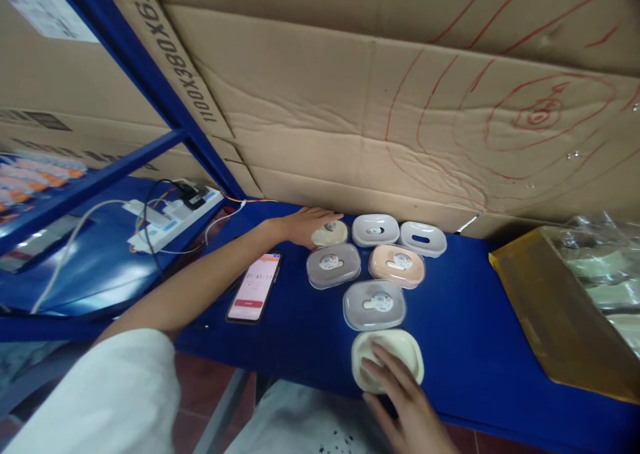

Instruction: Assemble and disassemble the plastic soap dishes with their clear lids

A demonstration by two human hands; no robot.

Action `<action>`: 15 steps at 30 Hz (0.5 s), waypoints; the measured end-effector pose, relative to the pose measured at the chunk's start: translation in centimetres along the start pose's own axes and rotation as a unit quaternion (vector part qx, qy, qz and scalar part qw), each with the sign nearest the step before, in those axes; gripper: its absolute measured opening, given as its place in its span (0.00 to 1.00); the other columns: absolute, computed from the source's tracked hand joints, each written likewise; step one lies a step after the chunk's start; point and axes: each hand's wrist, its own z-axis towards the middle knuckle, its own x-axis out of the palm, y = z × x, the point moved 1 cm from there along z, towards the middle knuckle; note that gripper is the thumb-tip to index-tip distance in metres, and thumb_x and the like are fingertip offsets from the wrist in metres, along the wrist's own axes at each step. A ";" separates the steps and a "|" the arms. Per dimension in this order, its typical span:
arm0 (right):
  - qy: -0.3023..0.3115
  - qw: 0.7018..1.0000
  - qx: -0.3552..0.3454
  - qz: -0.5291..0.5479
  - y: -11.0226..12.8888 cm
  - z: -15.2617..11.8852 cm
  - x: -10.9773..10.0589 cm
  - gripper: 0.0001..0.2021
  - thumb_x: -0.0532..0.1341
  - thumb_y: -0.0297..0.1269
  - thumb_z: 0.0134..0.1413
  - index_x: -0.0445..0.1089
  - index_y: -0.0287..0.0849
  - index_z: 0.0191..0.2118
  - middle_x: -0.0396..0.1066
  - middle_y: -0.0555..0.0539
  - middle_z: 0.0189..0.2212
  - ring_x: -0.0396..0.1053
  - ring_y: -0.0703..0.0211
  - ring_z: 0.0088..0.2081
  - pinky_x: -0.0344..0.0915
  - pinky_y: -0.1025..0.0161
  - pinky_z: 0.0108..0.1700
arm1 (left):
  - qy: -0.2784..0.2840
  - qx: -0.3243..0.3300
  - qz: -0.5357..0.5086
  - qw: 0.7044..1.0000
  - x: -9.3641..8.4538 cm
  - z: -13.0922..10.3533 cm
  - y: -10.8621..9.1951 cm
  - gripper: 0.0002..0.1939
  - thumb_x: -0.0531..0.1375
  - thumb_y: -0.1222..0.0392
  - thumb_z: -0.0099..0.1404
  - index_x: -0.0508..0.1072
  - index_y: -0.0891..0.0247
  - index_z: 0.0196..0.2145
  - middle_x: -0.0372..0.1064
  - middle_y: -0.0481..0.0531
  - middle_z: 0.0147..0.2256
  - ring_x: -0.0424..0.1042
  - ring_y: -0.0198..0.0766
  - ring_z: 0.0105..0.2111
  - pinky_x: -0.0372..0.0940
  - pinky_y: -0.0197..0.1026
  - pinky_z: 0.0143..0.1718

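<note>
My left hand (309, 225) reaches to the back of the blue table, its fingers spread over a cream dish (333, 236) with a round label. My right hand (400, 394) is at the front edge, fingers apart, touching another cream dish (367, 367). Between them lie a grey dish (333, 266), a second grey dish (367, 314) and a peach dish (395, 274), each with a round label. Along the cardboard at the back sit two white dishes (365, 239) (435, 241) with oval slots.
A phone (253, 291) showing a timer lies left of the dishes. Further left are a power strip (175, 221) and cables. A yellow-edged box (530, 314) of wrapped dishes stands at the right, with cardboard (325, 107) behind.
</note>
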 end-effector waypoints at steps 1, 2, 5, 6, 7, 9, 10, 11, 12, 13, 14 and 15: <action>0.016 1.000 0.007 0.019 0.7 0.5 0.2 0.22 0.63 0.40 0.72 0.69 0.55 0.69 0.67 0.46 0.71 0.70 0.48 0.68 0.74 0.53 0.65 | 0.000 -0.004 -0.001 1.000 0.3 0.4 0.1 0.61 0.73 0.47 0.54 0.49 0.58 0.78 0.50 0.68 0.75 0.53 0.65 0.74 0.48 0.62 0.73; 0.030 0.999 0.013 0.039 1.3 1.1 0.5 0.22 0.63 0.39 0.72 0.70 0.55 0.68 0.66 0.46 0.72 0.70 0.48 0.69 0.72 0.53 0.66 | -0.002 -0.011 -0.003 1.000 0.5 0.6 0.2 0.61 0.74 0.47 0.53 0.51 0.58 0.77 0.53 0.69 0.73 0.55 0.66 0.73 0.49 0.63 0.72; 0.052 0.995 0.019 0.087 3.1 2.5 1.3 0.21 0.62 0.38 0.73 0.70 0.55 0.68 0.65 0.47 0.72 0.68 0.50 0.70 0.69 0.54 0.69 | -0.011 -0.033 -0.016 0.999 1.2 0.6 0.8 0.60 0.73 0.43 0.52 0.55 0.58 0.76 0.55 0.69 0.71 0.60 0.66 0.70 0.55 0.63 0.69; 0.055 0.994 0.014 0.099 3.6 2.8 1.5 0.20 0.62 0.38 0.73 0.71 0.54 0.67 0.65 0.47 0.72 0.67 0.51 0.70 0.68 0.55 0.69 | -0.013 -0.037 -0.023 0.999 1.4 0.4 1.0 0.59 0.73 0.42 0.53 0.54 0.57 0.76 0.55 0.68 0.71 0.61 0.65 0.69 0.57 0.61 0.68; 0.057 0.992 0.005 0.110 3.9 3.1 1.7 0.20 0.61 0.37 0.73 0.71 0.55 0.66 0.65 0.47 0.72 0.67 0.52 0.70 0.68 0.55 0.70 | -0.015 -0.040 -0.029 0.999 1.5 0.2 1.2 0.59 0.73 0.41 0.53 0.55 0.57 0.76 0.56 0.68 0.71 0.62 0.64 0.69 0.59 0.60 0.68; 0.055 0.991 -0.021 0.122 4.0 3.6 1.6 0.19 0.60 0.36 0.74 0.71 0.55 0.66 0.65 0.49 0.72 0.67 0.54 0.70 0.68 0.56 0.70 | -0.023 -0.046 -0.039 0.998 1.8 -0.2 1.6 0.58 0.72 0.40 0.54 0.56 0.58 0.75 0.59 0.67 0.69 0.63 0.64 0.68 0.59 0.59 0.67; 0.047 0.991 -0.037 0.120 3.8 3.9 1.4 0.19 0.60 0.35 0.74 0.71 0.55 0.65 0.66 0.49 0.72 0.67 0.55 0.70 0.69 0.56 0.70 | -0.029 -0.049 -0.045 0.997 1.9 -0.3 1.8 0.57 0.72 0.40 0.54 0.57 0.60 0.74 0.62 0.68 0.68 0.63 0.65 0.68 0.59 0.59 0.68; 0.035 0.992 -0.051 0.108 3.5 4.3 1.1 0.19 0.59 0.35 0.75 0.71 0.54 0.65 0.66 0.49 0.71 0.66 0.55 0.71 0.69 0.55 0.70 | -0.036 -0.051 -0.051 0.997 2.0 -0.5 1.9 0.56 0.72 0.40 0.54 0.58 0.61 0.74 0.63 0.68 0.67 0.64 0.64 0.67 0.59 0.59 0.68; 0.018 0.994 -0.062 0.086 3.1 4.7 0.7 0.19 0.58 0.34 0.75 0.70 0.54 0.66 0.67 0.49 0.71 0.65 0.54 0.71 0.69 0.52 0.70 | -0.044 -0.050 -0.060 0.996 2.1 -0.6 2.0 0.55 0.72 0.40 0.55 0.58 0.63 0.73 0.64 0.68 0.67 0.65 0.63 0.67 0.59 0.58 0.68; 0.001 0.996 -0.068 0.056 2.6 5.2 0.3 0.20 0.57 0.33 0.75 0.69 0.53 0.67 0.67 0.48 0.71 0.64 0.53 0.72 0.68 0.48 0.71 | -0.053 -0.047 -0.070 0.995 2.2 -0.7 2.0 0.55 0.72 0.40 0.56 0.58 0.64 0.73 0.64 0.68 0.67 0.65 0.62 0.67 0.59 0.56 0.69; -0.016 0.997 -0.069 0.019 2.0 5.7 -0.2 0.20 0.57 0.34 0.76 0.68 0.52 0.68 0.67 0.47 0.71 0.63 0.51 0.73 0.66 0.44 0.72 | -0.063 -0.044 -0.082 0.994 2.3 -0.8 2.0 0.54 0.71 0.41 0.56 0.58 0.65 0.73 0.63 0.68 0.68 0.65 0.60 0.68 0.58 0.54 0.69; -0.028 0.997 -0.064 -0.017 1.5 6.1 -0.6 0.21 0.56 0.35 0.76 0.66 0.51 0.70 0.67 0.47 0.71 0.61 0.49 0.73 0.64 0.40 0.72 | -0.073 -0.040 -0.094 0.992 2.3 -0.9 2.0 0.53 0.71 0.41 0.57 0.58 0.65 0.73 0.62 0.67 0.68 0.64 0.58 0.68 0.58 0.53 0.70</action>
